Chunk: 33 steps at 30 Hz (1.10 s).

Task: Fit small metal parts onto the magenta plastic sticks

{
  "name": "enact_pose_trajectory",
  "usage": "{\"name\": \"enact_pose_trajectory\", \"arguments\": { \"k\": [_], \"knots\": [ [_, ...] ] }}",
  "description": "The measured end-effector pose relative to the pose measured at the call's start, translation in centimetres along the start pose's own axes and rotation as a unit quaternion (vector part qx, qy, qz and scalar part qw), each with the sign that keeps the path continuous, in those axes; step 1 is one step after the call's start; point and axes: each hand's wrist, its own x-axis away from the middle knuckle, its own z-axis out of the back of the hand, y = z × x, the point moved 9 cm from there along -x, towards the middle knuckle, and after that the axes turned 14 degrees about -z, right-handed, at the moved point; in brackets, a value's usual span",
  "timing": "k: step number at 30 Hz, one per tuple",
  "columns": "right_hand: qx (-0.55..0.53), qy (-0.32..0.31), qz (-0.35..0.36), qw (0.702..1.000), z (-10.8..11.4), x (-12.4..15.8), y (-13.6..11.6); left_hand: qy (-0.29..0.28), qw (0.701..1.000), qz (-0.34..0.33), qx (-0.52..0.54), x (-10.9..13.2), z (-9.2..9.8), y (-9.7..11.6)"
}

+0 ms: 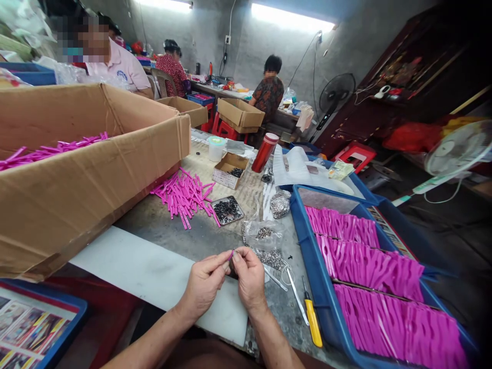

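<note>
My left hand [204,285] and my right hand [249,280] meet over the near edge of the table, fingertips almost touching. Pinched in the left fingers is a small magenta plastic piece [231,254], mostly covered by them. The right thumb and finger close at its end; whatever they grip is too small to make out. Ahead lies a loose pile of magenta plastic strips [182,195]. Beside it are a small square tray of black parts [227,210] and clear bags of small metal parts [265,241]. A white board [154,271] lies under my left forearm.
A large cardboard box [77,200] of magenta strips stands at left. On the right, a blue crate [319,287] holds rows of magenta pieces. A yellow screwdriver [313,323], tweezers [295,292], a small carton [226,177] and a red cylinder [264,152] are nearby. Several people sit beyond.
</note>
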Motion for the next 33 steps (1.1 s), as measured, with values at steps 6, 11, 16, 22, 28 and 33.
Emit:
{"name": "enact_pose_trajectory", "arguments": {
  "k": [6, 11, 16, 22, 28, 33],
  "knots": [
    [0.039, 0.006, 0.010, 0.999, 0.1, 0.0, 0.2, 0.004, 1.000, -0.007, -0.002, 0.0, -0.1, 0.1],
    [0.023, -0.012, -0.013, 1.000, 0.0, -0.1, 0.8, 0.011, 1.000, 0.012, 0.016, 0.1, -0.1, -0.3],
    [-0.016, -0.015, -0.004, 1.000, 0.1, 0.0, 0.6, 0.021, 0.999, 0.022, 0.024, 0.0, 0.0, -0.2],
    [0.011, -0.005, -0.003, 1.000, 0.0, 0.0, 0.4, 0.020, 0.999, 0.018, 0.033, 0.2, -0.1, -0.2],
    [-0.001, -0.013, -0.001, 1.000, -0.1, 0.0, 0.4, 0.020, 0.999, 0.025, 0.042, 0.2, 0.0, -0.6],
    [0.007, -0.010, 0.000, 1.000, -0.1, 0.0, 0.5, 0.019, 0.999, 0.017, 0.027, 0.3, 0.0, -0.2]
  ]
}}
